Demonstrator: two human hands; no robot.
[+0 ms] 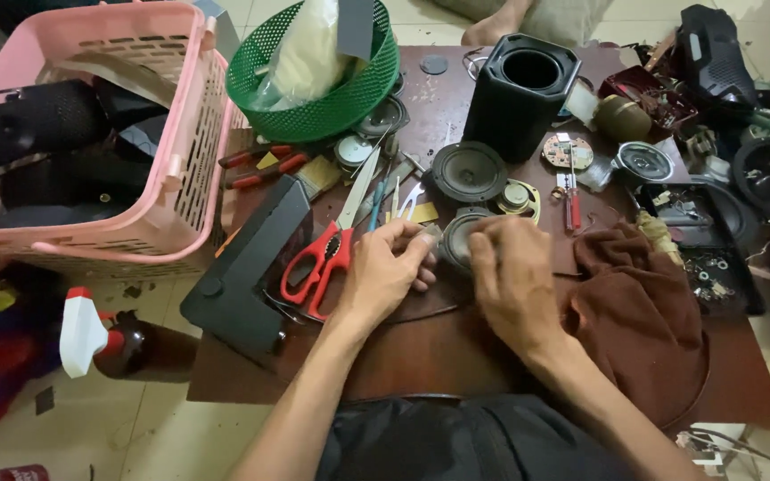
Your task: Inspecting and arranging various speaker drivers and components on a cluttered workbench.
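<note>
A crowded brown worktop (492,356) is seen from above, with a pink basket (180,116) and a green basket (331,98) at its far left. A black speaker box (523,93) stands upright behind loose speaker cones and small parts. A brown cloth (639,303) lies bunched at the right, touching the right wrist. Red scissors (327,254) lie just beside the left hand (380,276), blades pointing away; a careless sweep of that hand could likely catch them. Both hands work on a small round speaker (458,239) lying flat at the worktop's middle. The left grip is pressed together, thumb and fingers pinching a small grey piece at the speaker's edge. The right hand (514,281) covers the speaker's right side, fingers curled down; what its grip holds cannot be told. The thin cone could probably tear or dent under pressure, and small parts nearby might get knocked off.
</note>
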